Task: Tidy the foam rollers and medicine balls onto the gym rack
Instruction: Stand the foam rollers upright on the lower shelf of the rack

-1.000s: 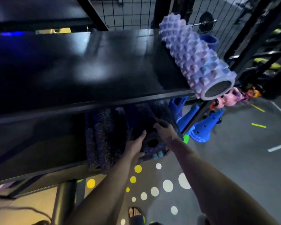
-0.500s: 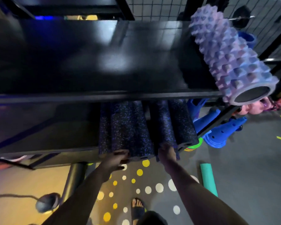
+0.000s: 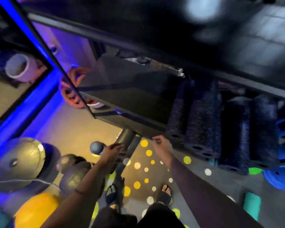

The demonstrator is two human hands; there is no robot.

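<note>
Several dark speckled foam rollers [image 3: 202,122] lie side by side on the right part of the rack's lower shelf [image 3: 130,99], ends toward me. My right hand [image 3: 160,143] hovers just left of their ends at the shelf's front edge, fingers loosely curled, holding nothing. My left hand [image 3: 113,150] hangs lower left, near a dark post [image 3: 124,139], also holding nothing. Grey medicine balls [image 3: 18,163] and a yellow ball [image 3: 34,209] sit on the floor at the left. A teal foam roller [image 3: 252,206] lies on the floor at the right. The picture is blurred.
The rack's glossy black upper shelf [image 3: 204,30] fills the top. A mirror with blue light [image 3: 15,76] stands at the far left. Blue cones [image 3: 278,178] sit on the floor under the shelf's right end. My feet stand on the dotted floor [image 3: 145,162].
Both hands have left the ends of the speckled rollers and drawn back to the left. My view has swung left and down, bringing the medicine balls into sight and losing the spiky roller.
</note>
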